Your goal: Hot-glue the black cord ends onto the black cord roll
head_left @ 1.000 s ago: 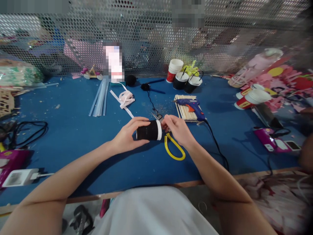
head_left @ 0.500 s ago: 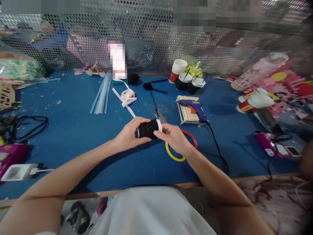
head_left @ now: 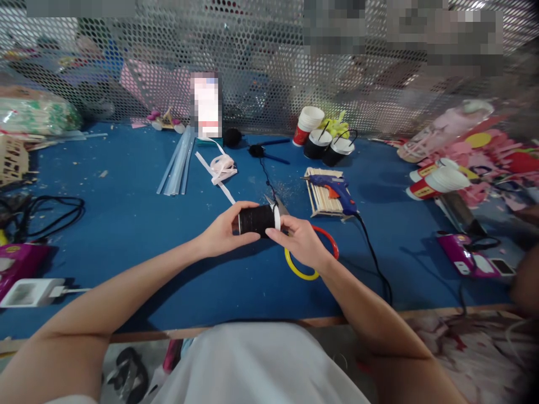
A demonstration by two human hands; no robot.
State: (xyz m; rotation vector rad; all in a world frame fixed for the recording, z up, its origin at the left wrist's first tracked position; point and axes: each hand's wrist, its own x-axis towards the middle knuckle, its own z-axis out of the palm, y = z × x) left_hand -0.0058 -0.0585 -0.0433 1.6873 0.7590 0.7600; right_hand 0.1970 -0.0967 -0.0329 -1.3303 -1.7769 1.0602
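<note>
Spool of black thread point(head_left: 256, 220) held above the blue table point(head_left: 126, 224) between both hands.

The spool is gripped sideways by the left hand point(head_left: 222, 234), fingers curled around it. Since a second ago, the right hand point(head_left: 300, 240) has been drawn back from the white rim; its fingertips now pinch beside it, uncovering the scissors' red handle point(head_left: 328, 238) underneath.

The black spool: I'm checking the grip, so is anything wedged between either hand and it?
Nothing visible. The left hand wraps the black spool directly, thumb below and fingers on top, and the right hand has its fingertips at the white end. The scissors lie on the blue table behind and under the right hand.
</note>
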